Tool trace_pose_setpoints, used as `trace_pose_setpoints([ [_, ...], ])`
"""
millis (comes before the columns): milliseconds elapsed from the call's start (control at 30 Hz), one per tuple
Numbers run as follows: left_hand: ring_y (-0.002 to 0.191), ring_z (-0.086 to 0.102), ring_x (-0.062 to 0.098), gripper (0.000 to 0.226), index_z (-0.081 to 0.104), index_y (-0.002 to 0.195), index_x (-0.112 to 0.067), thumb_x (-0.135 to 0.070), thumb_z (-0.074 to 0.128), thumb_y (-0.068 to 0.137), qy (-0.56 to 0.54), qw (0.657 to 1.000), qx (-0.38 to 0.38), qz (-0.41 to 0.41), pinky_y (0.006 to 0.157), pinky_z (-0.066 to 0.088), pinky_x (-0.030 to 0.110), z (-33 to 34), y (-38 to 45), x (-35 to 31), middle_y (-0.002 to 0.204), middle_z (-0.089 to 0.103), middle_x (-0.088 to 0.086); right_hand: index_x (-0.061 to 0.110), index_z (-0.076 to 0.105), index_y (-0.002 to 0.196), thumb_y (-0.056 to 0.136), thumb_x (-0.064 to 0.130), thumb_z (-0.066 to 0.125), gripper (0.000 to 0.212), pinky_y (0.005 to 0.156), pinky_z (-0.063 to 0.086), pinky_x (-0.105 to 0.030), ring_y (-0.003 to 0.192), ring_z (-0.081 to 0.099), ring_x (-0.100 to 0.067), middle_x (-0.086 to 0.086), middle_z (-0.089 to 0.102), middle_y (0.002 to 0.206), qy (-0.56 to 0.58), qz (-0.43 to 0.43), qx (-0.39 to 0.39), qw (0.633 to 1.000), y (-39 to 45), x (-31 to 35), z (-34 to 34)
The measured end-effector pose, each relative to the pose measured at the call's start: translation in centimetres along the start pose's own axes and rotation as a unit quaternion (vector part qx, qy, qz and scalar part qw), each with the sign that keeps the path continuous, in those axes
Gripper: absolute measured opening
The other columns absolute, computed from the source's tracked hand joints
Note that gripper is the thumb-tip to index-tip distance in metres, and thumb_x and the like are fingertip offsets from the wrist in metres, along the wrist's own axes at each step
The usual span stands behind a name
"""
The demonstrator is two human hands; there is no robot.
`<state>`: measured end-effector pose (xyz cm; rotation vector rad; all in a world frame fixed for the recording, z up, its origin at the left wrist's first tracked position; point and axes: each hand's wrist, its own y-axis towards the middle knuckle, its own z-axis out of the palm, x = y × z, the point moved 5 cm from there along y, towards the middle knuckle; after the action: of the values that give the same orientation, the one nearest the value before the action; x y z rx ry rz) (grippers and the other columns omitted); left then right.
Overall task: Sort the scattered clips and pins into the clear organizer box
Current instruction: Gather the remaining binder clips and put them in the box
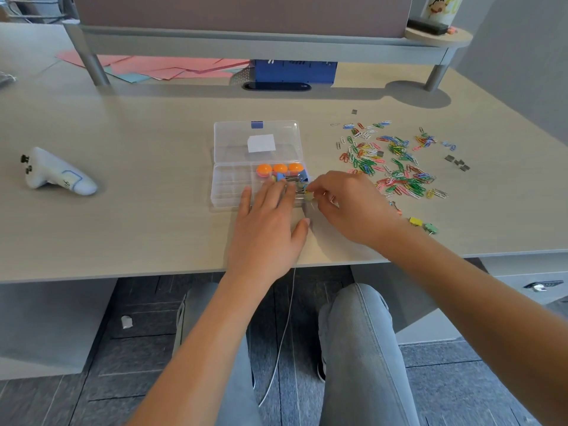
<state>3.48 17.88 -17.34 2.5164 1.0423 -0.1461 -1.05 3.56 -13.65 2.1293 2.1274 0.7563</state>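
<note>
The clear organizer box (229,186) lies open in the middle of the desk, lid (257,139) folded back. Its right compartments hold three orange round pieces (279,169) and several binder clips (292,179). My left hand (266,229) rests flat on the box's front edge with straight fingers. My right hand (344,204) reaches over the box's right end and pinches a small yellow clip (308,195) at its fingertips. A spread of coloured paper clips (390,162) lies to the right. A yellow binder clip (415,221) and a green binder clip (431,228) sit near the desk's front edge.
Small grey clips (458,162) lie beyond the paper clips. A white controller (55,173) lies at the left. Pink and blue papers (166,67) and a blue box (293,72) sit under the raised shelf (246,46) at the back. My knees are below the desk edge.
</note>
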Motion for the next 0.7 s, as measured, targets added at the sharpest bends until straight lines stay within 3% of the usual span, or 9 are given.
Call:
trace_pose_setpoints([
  [367,0.152,0.022,0.019,0.064,0.036,0.152,-0.013,-0.046,0.047,0.098,-0.003,1.0,-0.007,0.003,0.125,0.007,0.052,-0.3,-0.1,-0.2,0.158,0.035,0.001,0.013,0.071,0.113,0.094,0.009,0.053,0.026,0.071,0.056,-0.042,0.078,0.065,-0.021,-0.001,0.071,0.091,0.051,0.054,-0.052,0.996,-1.0,-0.5,-0.4],
  [700,0.148,0.028,0.025,0.059,0.044,0.147,-0.006,-0.031,0.06,0.096,-0.11,0.991,-0.022,0.068,0.124,0.02,0.043,-0.2,-0.3,-6.0,0.151,0.043,0.006,0.022,0.075,0.098,0.092,0.015,0.063,0.016,0.073,0.053,-0.027,0.08,0.061,-0.006,0.011,0.071,0.089,0.077,0.224,-0.16,0.958,-7.4,-4.8,-4.7],
])
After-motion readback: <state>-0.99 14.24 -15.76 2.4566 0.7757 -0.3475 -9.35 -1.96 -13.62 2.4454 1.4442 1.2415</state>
